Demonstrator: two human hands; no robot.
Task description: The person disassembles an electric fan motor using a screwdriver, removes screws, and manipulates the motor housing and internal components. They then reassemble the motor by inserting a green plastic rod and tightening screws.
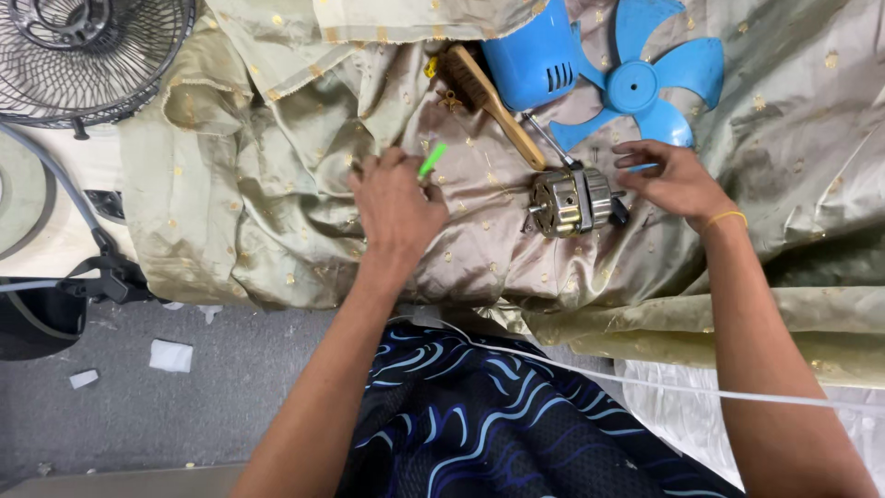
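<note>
My left hand [396, 205] rests on the shiny beige cloth [277, 212] and holds a small green-handled tool [431, 160] that pokes out past the fingers. A bare metal fan motor [569, 200] lies on the cloth between my hands. My right hand [678, 180] hovers just right of the motor with fingers spread, near its shaft end. A blue fan blade [645, 88] lies above my right hand. A blue motor housing [533, 55] sits next to a wooden-handled brush [489, 97].
A black wire fan guard [92, 55] lies at the top left. A white cord [701, 392] crosses my lap over blue patterned fabric [498, 424]. Grey floor [166, 406] with scraps of white paper lies at lower left, beside a dark stand [101, 277].
</note>
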